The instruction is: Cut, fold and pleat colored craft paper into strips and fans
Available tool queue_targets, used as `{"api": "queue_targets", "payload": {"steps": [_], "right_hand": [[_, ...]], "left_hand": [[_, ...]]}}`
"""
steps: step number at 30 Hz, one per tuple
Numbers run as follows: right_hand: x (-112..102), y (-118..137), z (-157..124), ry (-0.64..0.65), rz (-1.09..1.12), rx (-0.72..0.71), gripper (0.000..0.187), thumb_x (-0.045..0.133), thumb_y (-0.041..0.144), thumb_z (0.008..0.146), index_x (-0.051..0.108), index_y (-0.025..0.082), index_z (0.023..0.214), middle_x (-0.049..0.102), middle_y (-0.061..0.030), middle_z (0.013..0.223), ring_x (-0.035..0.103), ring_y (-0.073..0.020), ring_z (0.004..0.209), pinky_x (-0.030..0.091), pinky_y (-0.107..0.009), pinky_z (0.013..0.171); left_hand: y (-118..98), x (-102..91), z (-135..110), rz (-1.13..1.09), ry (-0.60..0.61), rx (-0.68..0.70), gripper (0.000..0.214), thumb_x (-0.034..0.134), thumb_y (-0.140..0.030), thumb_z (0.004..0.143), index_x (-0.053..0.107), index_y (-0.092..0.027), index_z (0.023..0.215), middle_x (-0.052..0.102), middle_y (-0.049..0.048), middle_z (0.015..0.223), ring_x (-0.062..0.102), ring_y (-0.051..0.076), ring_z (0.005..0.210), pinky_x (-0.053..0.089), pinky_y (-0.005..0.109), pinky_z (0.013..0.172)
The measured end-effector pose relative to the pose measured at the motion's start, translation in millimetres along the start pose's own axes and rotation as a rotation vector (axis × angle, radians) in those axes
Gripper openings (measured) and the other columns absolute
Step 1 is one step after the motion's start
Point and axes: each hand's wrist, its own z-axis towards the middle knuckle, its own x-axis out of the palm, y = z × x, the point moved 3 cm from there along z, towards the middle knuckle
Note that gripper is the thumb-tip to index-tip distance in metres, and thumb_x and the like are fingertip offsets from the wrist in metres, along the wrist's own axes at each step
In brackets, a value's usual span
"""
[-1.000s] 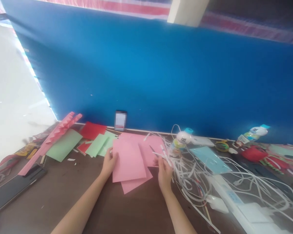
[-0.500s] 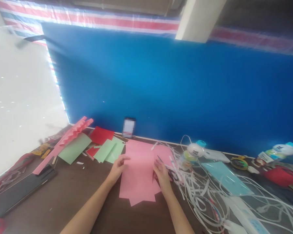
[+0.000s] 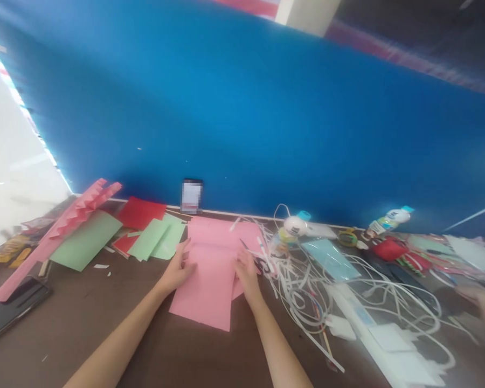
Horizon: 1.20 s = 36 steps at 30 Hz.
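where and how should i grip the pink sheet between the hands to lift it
Probably by its near edge, from the near side, in a light pinch above and below. The pink sheet looks thin and broad, and that edge juts toward the camera, while the left hand and right hand are at its two sides.

- Lower centre, below the pink sheet (image 3: 204, 293): open desk (image 3: 198, 358) between the forearms (image 3: 119, 334).
- Lower left: open desk up to a dark device (image 3: 16, 312).
- Right: white cables (image 3: 285, 272) and power strip (image 3: 350, 303) obstruct.
- Upper frame: blue panel (image 3: 210, 124) blocks.
- Right edge: another person's blurred hand (image 3: 484, 304).
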Motion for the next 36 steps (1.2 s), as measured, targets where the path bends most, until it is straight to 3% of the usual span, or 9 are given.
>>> {"api": "queue_targets", "payload": {"steps": [4,10,13,16,20,22,26,30,36], "right_hand": [[-6.7,2.9,1.4,-0.033,0.093,0.033,0.065,0.069,0.036,0.063,0.041,0.020,0.120,0.061,-0.0070,0.094,0.059,-0.0213,0.089,0.046,-0.040,0.081],[-7.0,14.0,1.6,0.220,0.081,0.047,0.044,0.068,0.028,0.063,0.054,0.020,0.104,0.061,-0.0064,0.099,0.058,-0.0222,0.093,0.045,-0.039,0.082],[-10.1,15.6,2.5,0.131,0.015,0.028,0.036,0.066,0.028,0.065,0.055,0.021,0.098,0.059,-0.0060,0.101,0.057,-0.0209,0.095,0.044,-0.037,0.084],[-10.1,15.6,1.9,0.097,0.019,0.035,0.046,0.065,0.028,0.067,0.049,0.022,0.109,0.060,-0.0051,0.096,0.058,-0.0191,0.090,0.045,-0.037,0.082],[-3.8,17.3,-2.9,0.293,0.050,0.077,0.066,0.066,0.025,0.066,0.036,0.026,0.125,0.060,-0.0043,0.098,0.059,-0.0157,0.079,0.049,-0.033,0.073],[-2.4,17.9,-5.0,0.349,0.003,0.071,0.069,0.066,0.025,0.066,0.034,0.027,0.126,0.060,-0.0036,0.099,0.059,-0.0140,0.076,0.049,-0.030,0.070],[-4.9,16.5,-4.6,0.306,-0.205,-0.016,0.051,0.064,0.027,0.069,0.048,0.022,0.118,0.062,-0.0033,0.091,0.058,-0.0153,0.082,0.047,-0.030,0.074],[-5.7,17.7,-5.2,0.245,-0.456,-0.104,0.024,0.062,0.029,0.071,0.064,0.020,0.092,0.064,-0.0054,0.092,0.059,-0.0181,0.085,0.046,-0.031,0.074],[6.6,29.6,-15.2,0.376,-0.637,-0.270,0.015,0.054,0.025,0.077,0.065,0.022,0.086,0.063,-0.0033,0.084,0.057,-0.0163,0.079,0.047,-0.030,0.068]], "left_hand": [[1.8,7.0,-3.2,-0.061,0.115,-0.077,0.076,0.054,-0.026,0.075,0.010,-0.022,0.136,0.059,0.0102,0.103,0.061,0.015,0.074,0.049,0.029,0.066],[6.3,1.6,4.0,-0.015,-0.040,-0.006,0.073,0.056,-0.031,0.074,0.016,-0.022,0.134,0.057,0.0066,0.100,0.059,0.015,0.084,0.047,0.029,0.074],[7.9,2.1,7.0,-0.004,0.021,0.000,0.071,0.056,-0.029,0.074,0.018,-0.022,0.134,0.057,0.0035,0.093,0.058,0.013,0.080,0.046,0.029,0.076],[6.2,2.2,8.3,-0.047,0.064,-0.016,0.069,0.056,-0.029,0.074,0.020,-0.021,0.133,0.058,0.0029,0.090,0.058,0.013,0.081,0.046,0.030,0.077],[-1.1,-3.8,10.4,-0.147,-0.032,-0.059,0.069,0.058,-0.034,0.073,0.022,-0.021,0.131,0.058,0.0101,0.107,0.058,0.018,0.095,0.044,0.035,0.084],[-2.9,-4.7,11.1,-0.125,-0.005,-0.080,0.068,0.059,-0.035,0.072,0.025,-0.019,0.129,0.062,0.0109,0.104,0.058,0.021,0.097,0.044,0.036,0.083],[1.9,-3.0,11.4,0.016,0.087,-0.033,0.046,0.056,-0.029,0.073,0.046,-0.016,0.115,0.065,0.0101,0.096,0.060,0.021,0.094,0.045,0.034,0.081],[9.6,-3.0,12.7,0.108,0.060,0.028,0.035,0.054,-0.022,0.072,0.054,-0.017,0.106,0.063,0.0089,0.101,0.059,0.020,0.095,0.045,0.034,0.083],[5.1,-4.9,11.2,0.185,0.000,0.082,0.026,0.050,-0.016,0.071,0.059,-0.017,0.095,0.066,0.0041,0.088,0.060,0.019,0.089,0.044,0.034,0.085]]}}
